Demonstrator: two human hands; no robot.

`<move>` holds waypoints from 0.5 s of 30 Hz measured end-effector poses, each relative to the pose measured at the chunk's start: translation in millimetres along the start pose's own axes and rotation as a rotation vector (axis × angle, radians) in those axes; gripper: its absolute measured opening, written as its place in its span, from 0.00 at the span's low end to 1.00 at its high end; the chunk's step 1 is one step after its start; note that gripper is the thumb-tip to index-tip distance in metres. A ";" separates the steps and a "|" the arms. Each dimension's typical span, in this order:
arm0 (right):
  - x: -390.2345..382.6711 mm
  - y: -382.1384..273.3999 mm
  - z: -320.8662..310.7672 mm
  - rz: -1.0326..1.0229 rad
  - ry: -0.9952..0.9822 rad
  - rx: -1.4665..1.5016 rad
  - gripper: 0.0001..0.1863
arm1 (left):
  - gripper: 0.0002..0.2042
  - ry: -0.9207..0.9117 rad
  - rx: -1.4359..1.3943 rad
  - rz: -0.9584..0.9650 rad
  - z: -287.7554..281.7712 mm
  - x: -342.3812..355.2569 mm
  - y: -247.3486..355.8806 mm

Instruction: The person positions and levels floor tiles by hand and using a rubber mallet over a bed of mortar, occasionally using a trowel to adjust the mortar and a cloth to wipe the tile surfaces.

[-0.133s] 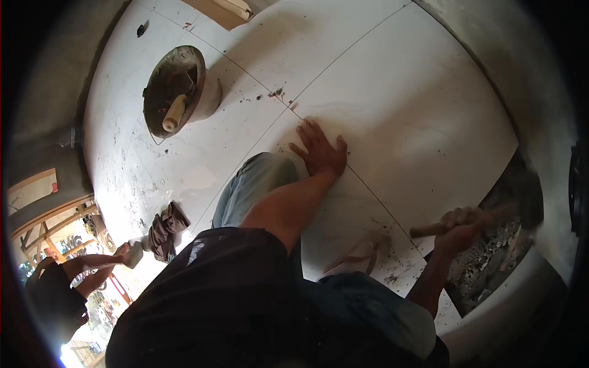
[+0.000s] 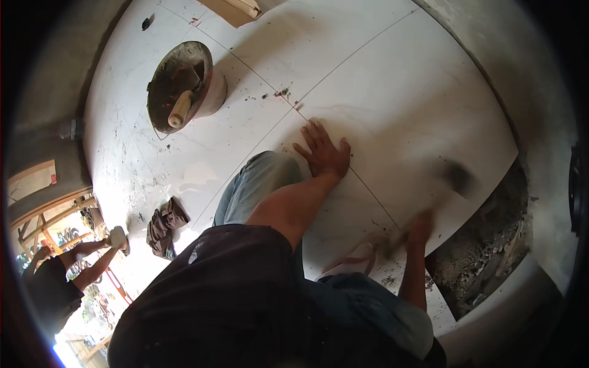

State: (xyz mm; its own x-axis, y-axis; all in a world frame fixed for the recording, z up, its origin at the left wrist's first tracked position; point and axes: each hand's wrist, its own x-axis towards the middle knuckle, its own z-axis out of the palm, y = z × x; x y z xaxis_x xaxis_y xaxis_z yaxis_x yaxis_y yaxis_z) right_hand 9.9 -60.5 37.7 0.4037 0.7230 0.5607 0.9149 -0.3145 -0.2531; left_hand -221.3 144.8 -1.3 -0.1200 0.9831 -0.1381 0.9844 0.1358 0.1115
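My left hand [image 2: 325,152] lies flat with fingers spread on the white floor tiles [image 2: 392,104], across a joint line. In my right hand [image 2: 420,228] is the wooden handle of a mallet [image 2: 458,176], its dark head blurred by motion over the tile on the right. My fingers on the handle are blurred but wrapped round it. Below the right hand a strip of rough, untiled ground [image 2: 478,264] shows along the wall. My bent knee [image 2: 270,168] is beside my left forearm, and a sandal strap [image 2: 369,260] shows near my right forearm.
A mortar-stained bucket [image 2: 219,95] holds a wooden-handled trowel [image 2: 180,109]. A crumpled dark cloth [image 2: 164,230] lies on the left. Crumbs of mortar [image 2: 282,94] dot the joints. Cardboard [image 2: 233,9] lies at the far edge. Another person's legs [image 2: 92,270] are at the bright doorway.
My right hand has swung the mallet leftward from over the untiled strip to over the tile. My left hand stays flat. The other person's legs have shifted slightly left and up.
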 end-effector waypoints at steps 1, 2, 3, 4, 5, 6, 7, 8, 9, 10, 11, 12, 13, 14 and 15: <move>-20.6 5.9 -2.0 0.290 -0.322 0.127 0.17 | 0.42 -0.014 0.008 -0.003 -1.3 2.9 0.3; -12.3 -13.8 -2.9 0.574 -0.653 0.274 0.16 | 0.42 0.008 0.021 -0.020 -5.4 12.0 -2.3; 20.1 -33.3 -25.5 0.923 -0.633 0.624 0.14 | 0.42 -0.024 0.009 -0.020 -8.2 8.9 -10.3; 48.2 -47.9 -38.4 1.277 -0.587 0.966 0.14 | 0.42 -0.056 -0.003 -0.021 -7.9 5.2 -20.4; 51.9 -43.8 -39.4 1.207 -0.249 1.135 0.21 | 0.42 -0.072 -0.021 -0.024 -4.0 -1.8 -14.4; 40.7 -31.4 -25.2 1.189 -0.248 1.144 0.21 | 0.42 -0.031 -0.015 -0.009 -3.4 3.3 -10.5; 14.8 -8.6 -11.2 1.161 -0.109 0.980 0.22 | 0.42 -0.003 -0.014 0.009 -3.5 3.3 -5.4; 2.0 -4.5 -7.1 1.101 -0.263 0.808 0.21 | 0.42 -0.004 -0.021 0.003 -4.0 4.0 -5.7; -10.0 -1.0 -3.4 1.024 -0.405 0.634 0.22 | 0.41 -0.013 -0.033 0.016 -4.5 1.3 -3.9; -14.6 -7.4 -3.1 0.886 -0.812 0.435 0.22 | 0.41 -0.015 -0.038 0.025 -4.9 1.2 -6.3; -9.6 -3.1 -12.2 0.554 -0.712 0.416 0.20 | 0.41 -0.014 -0.045 0.014 -3.6 -1.4 -9.8; 3.8 1.1 -16.6 0.382 -0.663 0.434 0.20 | 0.40 -0.004 -0.040 0.100 -4.4 6.4 -17.2; 21.3 9.7 -26.1 0.209 -0.595 0.413 0.19 | 0.39 -0.033 -0.052 0.192 -1.1 1.2 -20.2; 31.8 15.5 -41.9 0.612 -0.580 1.049 0.18 | 0.39 -0.064 -0.037 0.153 2.0 -12.8 -39.1; 39.4 18.2 -43.2 0.794 -0.536 1.357 0.18 | 0.39 -0.074 -0.034 0.295 0.2 -9.9 -33.4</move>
State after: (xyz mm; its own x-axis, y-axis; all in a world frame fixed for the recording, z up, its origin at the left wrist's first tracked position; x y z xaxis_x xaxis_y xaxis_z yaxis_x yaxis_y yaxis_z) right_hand 42.7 -64.4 89.3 0.4246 0.8610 -0.2799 -0.2916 -0.1626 -0.9426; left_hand -253.0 130.4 -3.8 0.1816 0.9692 -0.1664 0.9703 -0.1492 0.1902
